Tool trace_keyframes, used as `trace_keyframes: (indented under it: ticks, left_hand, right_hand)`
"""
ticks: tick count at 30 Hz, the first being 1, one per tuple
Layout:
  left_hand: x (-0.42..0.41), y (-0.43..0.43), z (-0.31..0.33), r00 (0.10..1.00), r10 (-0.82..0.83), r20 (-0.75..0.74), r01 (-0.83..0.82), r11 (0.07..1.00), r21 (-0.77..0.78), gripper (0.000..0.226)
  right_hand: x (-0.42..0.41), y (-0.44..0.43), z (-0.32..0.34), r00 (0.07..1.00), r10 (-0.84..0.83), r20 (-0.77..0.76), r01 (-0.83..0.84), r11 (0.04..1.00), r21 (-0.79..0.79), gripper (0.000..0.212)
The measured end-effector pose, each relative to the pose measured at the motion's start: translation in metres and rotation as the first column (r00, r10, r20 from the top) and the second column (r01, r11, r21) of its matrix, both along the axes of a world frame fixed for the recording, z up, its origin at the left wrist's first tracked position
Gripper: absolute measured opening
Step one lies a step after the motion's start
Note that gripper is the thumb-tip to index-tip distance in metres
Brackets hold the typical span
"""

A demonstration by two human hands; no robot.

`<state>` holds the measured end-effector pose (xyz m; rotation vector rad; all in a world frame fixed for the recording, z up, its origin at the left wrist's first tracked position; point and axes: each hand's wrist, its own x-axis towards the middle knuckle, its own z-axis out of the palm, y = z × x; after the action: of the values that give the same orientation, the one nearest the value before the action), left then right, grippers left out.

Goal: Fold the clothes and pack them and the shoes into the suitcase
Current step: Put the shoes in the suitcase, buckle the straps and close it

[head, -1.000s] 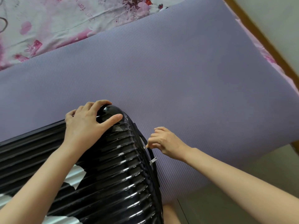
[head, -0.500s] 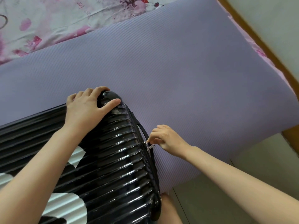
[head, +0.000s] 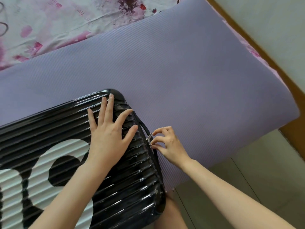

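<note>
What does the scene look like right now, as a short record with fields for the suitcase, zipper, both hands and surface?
suitcase: black, ribbed, closed, lying flat on the mat
zipper pull: silver, on the suitcase's right side
left hand: flat, fingers spread, pressing on the suitcase near its far corner
right hand: pinches the zipper pull
mat: purple, over a floral sheet
clothes, shoes: none in view

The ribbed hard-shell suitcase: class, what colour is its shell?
Suitcase: glossy black, with white markings; head view.
</note>
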<state>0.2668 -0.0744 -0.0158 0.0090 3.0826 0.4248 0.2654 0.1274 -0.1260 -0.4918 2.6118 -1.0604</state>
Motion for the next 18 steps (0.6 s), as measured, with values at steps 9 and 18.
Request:
trace_keyframes:
  ticks: [9, 18]
  left_hand:
    - [0.002, 0.003, -0.003, 0.998, 0.011, -0.057, -0.013, 0.999, -0.029, 0.058]
    - [0.008, 0.000, -0.005, 0.991, 0.009, -0.132, 0.002, 0.997, 0.079, 0.048]
  right_hand:
    - [0.000, -0.010, 0.001, 0.988, -0.066, -0.137, 0.079, 0.993, 0.086, 0.009]
    - [0.009, -0.006, 0.008, 0.980, -0.193, -0.042, 0.188, 0.977, -0.103, 0.015]
